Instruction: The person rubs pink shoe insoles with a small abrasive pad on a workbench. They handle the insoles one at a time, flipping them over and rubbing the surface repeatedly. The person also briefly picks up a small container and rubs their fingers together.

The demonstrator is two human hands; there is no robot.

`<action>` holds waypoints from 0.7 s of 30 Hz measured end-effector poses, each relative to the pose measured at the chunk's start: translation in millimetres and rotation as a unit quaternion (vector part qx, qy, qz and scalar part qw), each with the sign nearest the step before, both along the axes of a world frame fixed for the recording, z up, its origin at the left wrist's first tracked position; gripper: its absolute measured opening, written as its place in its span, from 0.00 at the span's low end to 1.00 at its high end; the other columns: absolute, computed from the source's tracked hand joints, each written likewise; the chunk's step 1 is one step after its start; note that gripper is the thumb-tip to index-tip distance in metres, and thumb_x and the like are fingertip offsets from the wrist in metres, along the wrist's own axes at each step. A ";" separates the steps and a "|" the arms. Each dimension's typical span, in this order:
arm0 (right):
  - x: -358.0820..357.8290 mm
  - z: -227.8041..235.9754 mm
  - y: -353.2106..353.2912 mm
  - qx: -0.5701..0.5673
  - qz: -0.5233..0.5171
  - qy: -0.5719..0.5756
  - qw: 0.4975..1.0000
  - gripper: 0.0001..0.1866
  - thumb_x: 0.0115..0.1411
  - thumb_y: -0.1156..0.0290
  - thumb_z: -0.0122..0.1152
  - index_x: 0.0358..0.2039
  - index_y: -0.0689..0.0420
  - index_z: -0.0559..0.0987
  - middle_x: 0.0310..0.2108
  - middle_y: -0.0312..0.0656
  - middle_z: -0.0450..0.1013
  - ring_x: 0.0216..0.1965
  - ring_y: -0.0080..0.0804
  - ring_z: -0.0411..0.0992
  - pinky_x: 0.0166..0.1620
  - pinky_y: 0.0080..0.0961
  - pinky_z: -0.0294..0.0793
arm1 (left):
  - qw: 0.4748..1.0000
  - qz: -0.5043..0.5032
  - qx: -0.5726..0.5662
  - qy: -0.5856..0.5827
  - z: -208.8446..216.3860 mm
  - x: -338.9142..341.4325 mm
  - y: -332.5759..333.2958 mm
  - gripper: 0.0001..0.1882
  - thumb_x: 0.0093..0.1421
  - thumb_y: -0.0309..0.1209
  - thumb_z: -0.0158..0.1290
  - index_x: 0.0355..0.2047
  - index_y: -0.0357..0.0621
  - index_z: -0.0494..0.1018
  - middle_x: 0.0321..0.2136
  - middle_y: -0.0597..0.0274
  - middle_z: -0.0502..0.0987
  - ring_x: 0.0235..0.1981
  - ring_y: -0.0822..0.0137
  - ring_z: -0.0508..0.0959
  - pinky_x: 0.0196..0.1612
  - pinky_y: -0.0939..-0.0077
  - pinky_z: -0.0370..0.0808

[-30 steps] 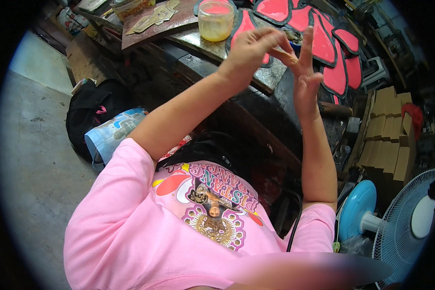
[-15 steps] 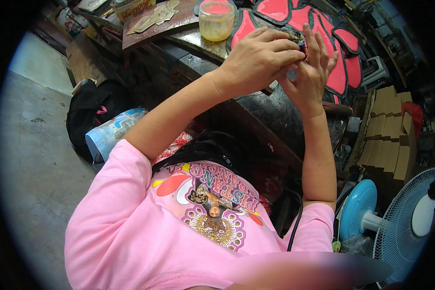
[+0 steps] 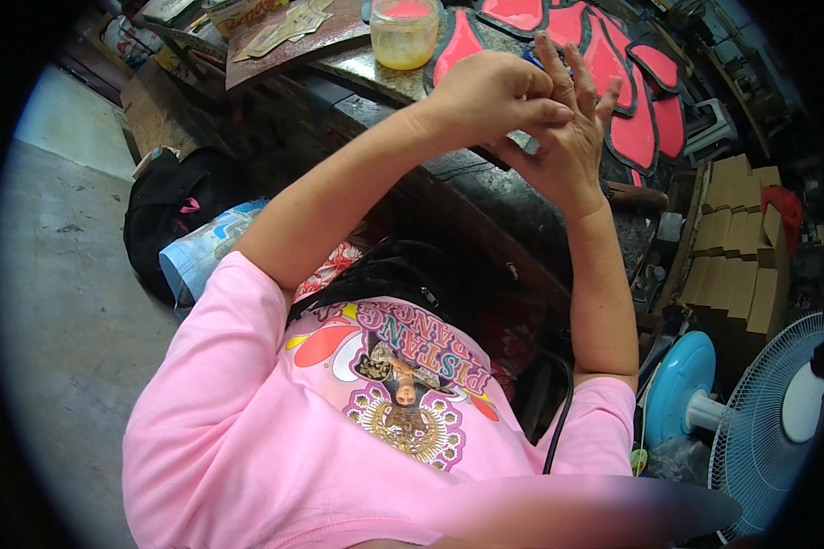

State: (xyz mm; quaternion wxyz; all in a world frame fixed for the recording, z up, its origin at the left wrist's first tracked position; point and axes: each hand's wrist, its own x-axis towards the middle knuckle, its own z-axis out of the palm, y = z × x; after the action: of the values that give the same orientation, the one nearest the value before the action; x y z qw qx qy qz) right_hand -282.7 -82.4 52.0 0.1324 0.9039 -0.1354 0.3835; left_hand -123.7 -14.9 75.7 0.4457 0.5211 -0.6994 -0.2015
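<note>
My left hand (image 3: pixel 496 93) is closed, its thumb and fingers pinched together against the back of my right hand (image 3: pixel 572 145). The right hand's fingers point up, slightly apart, with its thumb mostly hidden behind the left hand. A small dark blue thing (image 3: pixel 533 59) shows between and behind the right fingers; most of it is hidden and its kind cannot be told. Both hands are held above the dark worktop (image 3: pixel 471 174). Beyond them lie several pink-red flat pieces with black edging (image 3: pixel 632 137).
A clear jar with yellowish contents (image 3: pixel 403 46) stands left of the hands. Farther left, a brown board (image 3: pixel 275 50) carries paper scraps. At right are stacked brown cartons (image 3: pixel 728 242), a blue-based fan (image 3: pixel 687 375) and a white fan (image 3: pixel 769 412). A black bag (image 3: pixel 178 206) lies at left.
The left fingers have drawn in and curled, lower against the right hand. The right hand has shifted slightly left. More of the small blue thing shows between the fingers.
</note>
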 end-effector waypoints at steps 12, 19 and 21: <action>-7.8 -2.0 -12.2 0.017 -0.034 0.036 0.999 0.27 0.51 0.41 0.69 0.49 0.38 0.85 0.73 0.32 0.56 0.75 0.39 0.45 0.69 0.70 0.32 | 0.956 -0.030 -0.213 -0.202 20.4 32.2 8.9 0.37 0.59 0.45 0.62 0.65 0.53 0.59 0.62 0.52 0.62 0.65 0.51 0.61 0.66 0.58 0.58; -2.5 -7.7 -10.9 -0.005 -0.072 0.026 0.997 0.44 0.52 0.48 0.67 0.69 0.42 0.64 0.71 0.30 0.58 0.74 0.37 0.48 0.68 0.73 0.31 | 0.874 0.089 -0.384 -0.284 -22.7 -27.5 -5.4 0.13 0.64 0.39 0.56 0.45 0.50 0.82 0.48 0.67 0.82 0.59 0.58 0.75 0.64 0.55 0.67; -1.8 -7.7 -8.4 0.006 -0.072 0.027 0.997 0.35 0.55 0.53 0.65 0.64 0.43 0.70 0.70 0.28 0.61 0.73 0.36 0.50 0.68 0.71 0.29 | 0.887 0.093 -0.355 -0.280 -29.9 -26.3 -2.9 0.13 0.58 0.41 0.61 0.43 0.57 0.83 0.52 0.71 0.80 0.66 0.54 0.67 0.69 0.47 0.57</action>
State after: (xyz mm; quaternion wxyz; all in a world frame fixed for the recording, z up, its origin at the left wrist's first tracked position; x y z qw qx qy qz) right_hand -284.5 -90.8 44.4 0.1582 0.9027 -0.1991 0.3472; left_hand -149.9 -17.9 45.8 0.4035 0.4255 -0.7682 0.2570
